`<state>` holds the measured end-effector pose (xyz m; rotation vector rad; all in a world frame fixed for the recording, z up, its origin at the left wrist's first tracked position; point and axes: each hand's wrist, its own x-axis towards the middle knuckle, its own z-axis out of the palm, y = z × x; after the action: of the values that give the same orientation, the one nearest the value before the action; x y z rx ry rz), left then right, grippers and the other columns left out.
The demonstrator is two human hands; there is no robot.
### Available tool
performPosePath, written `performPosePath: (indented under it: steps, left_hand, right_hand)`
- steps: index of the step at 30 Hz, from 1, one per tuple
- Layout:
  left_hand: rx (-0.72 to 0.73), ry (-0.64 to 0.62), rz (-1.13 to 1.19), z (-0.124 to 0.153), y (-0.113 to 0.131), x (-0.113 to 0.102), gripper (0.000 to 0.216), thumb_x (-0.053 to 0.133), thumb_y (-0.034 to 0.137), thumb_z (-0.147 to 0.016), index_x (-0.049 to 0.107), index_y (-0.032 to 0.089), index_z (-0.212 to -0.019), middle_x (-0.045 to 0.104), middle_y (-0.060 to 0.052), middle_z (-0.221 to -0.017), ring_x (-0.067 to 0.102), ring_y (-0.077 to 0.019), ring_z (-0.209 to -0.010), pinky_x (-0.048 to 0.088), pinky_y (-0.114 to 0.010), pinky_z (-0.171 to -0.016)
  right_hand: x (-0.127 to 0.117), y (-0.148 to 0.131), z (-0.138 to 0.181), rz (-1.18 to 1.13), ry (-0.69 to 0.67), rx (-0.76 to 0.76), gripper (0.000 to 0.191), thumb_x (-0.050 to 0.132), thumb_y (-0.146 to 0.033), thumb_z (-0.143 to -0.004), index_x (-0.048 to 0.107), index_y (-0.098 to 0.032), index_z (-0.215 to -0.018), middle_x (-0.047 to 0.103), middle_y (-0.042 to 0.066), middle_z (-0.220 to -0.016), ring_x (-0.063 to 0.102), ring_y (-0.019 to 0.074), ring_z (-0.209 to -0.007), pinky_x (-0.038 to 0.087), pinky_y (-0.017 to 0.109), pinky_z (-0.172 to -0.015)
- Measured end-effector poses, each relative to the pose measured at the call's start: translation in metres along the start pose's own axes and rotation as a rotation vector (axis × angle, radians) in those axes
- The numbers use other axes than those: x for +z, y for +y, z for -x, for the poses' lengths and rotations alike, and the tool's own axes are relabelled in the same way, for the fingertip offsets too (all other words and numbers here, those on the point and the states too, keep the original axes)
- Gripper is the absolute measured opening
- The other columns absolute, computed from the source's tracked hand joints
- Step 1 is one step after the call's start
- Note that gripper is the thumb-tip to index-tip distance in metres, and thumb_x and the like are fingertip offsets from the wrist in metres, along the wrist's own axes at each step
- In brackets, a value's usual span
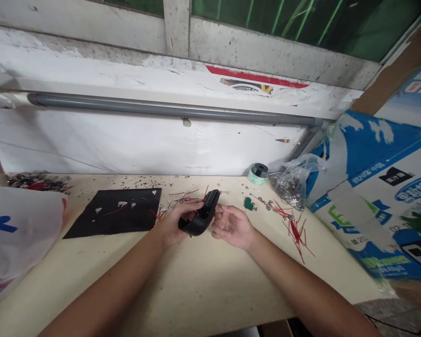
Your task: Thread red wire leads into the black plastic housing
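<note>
My left hand [178,223] is wrapped around a black curved plastic housing [198,223], held tilted above the table with its hollow side showing. A thin red wire [206,192] stands up by the housing's upper end. Close against the right side of the housing is my right hand [234,227], its fingers curled and thumb and forefinger drawn together. Whatever lies between those fingertips is too small to make out. Behind the left hand, small metal parts [173,201] with red wires are scattered on the table.
A black mat [115,213] with a few metal pieces lies at left, beside a white plastic bag [24,229]. Toward the right are a tape roll [257,174], a green piece [248,203], red wires [296,232] and a clear bag of metal parts [291,189]. Printed cardboard [379,187] borders the table.
</note>
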<state>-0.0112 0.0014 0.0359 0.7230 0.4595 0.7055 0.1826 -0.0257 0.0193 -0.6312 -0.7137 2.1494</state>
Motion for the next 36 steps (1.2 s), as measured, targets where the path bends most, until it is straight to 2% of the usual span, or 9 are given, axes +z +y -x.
performPosePath:
  steps: [4,12,18,21,24,27,31,33,36]
  left_hand:
    - [0.018,0.108,0.011,-0.002,-0.002,-0.003,0.017,0.072,0.023,-0.082,0.073,0.009,-0.09,0.072,-0.01,-0.087,0.067,-0.0183,-0.077,0.052,-0.025,-0.069]
    - [0.172,0.413,0.153,-0.007,0.007,-0.003,0.007,0.07,0.013,-0.084,0.07,0.011,-0.091,0.073,-0.006,-0.082,0.068,-0.0134,-0.071,0.057,-0.02,-0.068]
    - [0.167,0.446,0.086,-0.008,0.003,-0.005,0.016,0.076,0.013,-0.079,0.068,0.012,-0.093,0.074,-0.006,-0.083,0.07,-0.0157,-0.076,0.057,-0.023,-0.073]
    - [0.228,0.462,0.059,-0.009,-0.002,-0.006,0.019,0.081,0.014,-0.075,0.068,0.012,-0.089,0.072,-0.004,-0.081,0.068,-0.0136,-0.074,0.055,-0.022,-0.071]
    - [0.279,0.428,0.009,-0.01,-0.004,-0.008,0.023,0.083,0.017,-0.072,0.067,0.011,-0.088,0.073,-0.006,-0.089,0.068,-0.0151,-0.082,0.055,-0.023,-0.076]
    - [0.323,0.418,-0.013,-0.01,-0.005,-0.011,0.03,0.083,0.023,-0.071,0.062,0.013,-0.09,0.072,-0.006,-0.091,0.07,-0.0181,-0.082,0.056,-0.029,-0.079]
    - [0.443,0.483,-0.057,-0.01,-0.004,-0.019,0.03,0.07,0.036,-0.08,0.051,0.02,-0.096,0.063,0.001,-0.079,0.072,-0.0213,-0.071,0.059,-0.039,-0.073]
    - [0.551,0.579,-0.272,-0.01,-0.006,-0.026,0.029,0.066,0.032,-0.081,0.047,0.022,-0.101,0.059,0.003,-0.081,0.07,-0.0196,-0.067,0.058,-0.039,-0.069]
    - [0.692,0.742,-0.842,-0.01,-0.011,-0.037,0.024,0.061,0.023,-0.083,0.05,0.022,-0.105,0.059,0.0,-0.087,0.064,-0.0152,-0.066,0.054,-0.032,-0.066]
  right_hand:
    - [0.004,0.002,0.0,0.048,0.002,-0.068,0.025,0.073,-0.035,-0.079,0.052,-0.021,-0.08,0.045,-0.008,-0.056,0.03,0.0063,-0.042,0.022,0.026,-0.049]
    - [0.001,0.007,-0.002,0.237,0.109,-0.195,0.043,0.066,-0.039,-0.086,0.048,-0.03,-0.124,0.048,-0.006,-0.077,0.039,0.0065,-0.046,0.027,0.022,-0.045]
    - [0.004,0.013,0.002,1.031,0.492,-0.787,0.073,0.068,-0.021,-0.078,0.038,-0.036,-0.142,0.046,0.006,-0.123,0.058,0.0138,-0.079,0.048,0.025,-0.055]
    - [0.009,0.011,0.01,1.422,0.465,-0.945,0.062,0.069,-0.018,-0.078,0.053,-0.033,-0.136,0.041,0.01,-0.134,0.058,0.0238,-0.109,0.056,0.032,-0.072]
    - [0.01,0.009,0.014,1.586,0.356,-0.926,0.034,0.067,-0.022,-0.085,0.063,-0.027,-0.118,0.054,0.01,-0.124,0.059,0.0253,-0.112,0.056,0.037,-0.086]
    - [0.008,0.006,0.012,1.495,0.34,-0.764,0.012,0.06,-0.027,-0.093,0.062,-0.023,-0.104,0.065,0.005,-0.095,0.064,0.0173,-0.079,0.055,0.031,-0.069]
    - [0.019,-0.02,0.026,1.251,0.462,-0.747,0.017,0.068,-0.036,-0.089,0.063,-0.021,-0.095,0.061,0.001,-0.074,0.059,0.0147,-0.063,0.049,0.024,-0.053]
    - [0.031,-0.042,0.057,1.225,0.524,-0.806,0.018,0.071,-0.038,-0.086,0.064,-0.022,-0.09,0.064,0.002,-0.076,0.06,0.0147,-0.063,0.051,0.025,-0.057]
    - [0.044,-0.068,0.133,1.332,0.527,-0.62,0.019,0.075,-0.04,-0.083,0.071,-0.023,-0.09,0.069,0.006,-0.083,0.067,0.021,-0.075,0.057,0.031,-0.065]
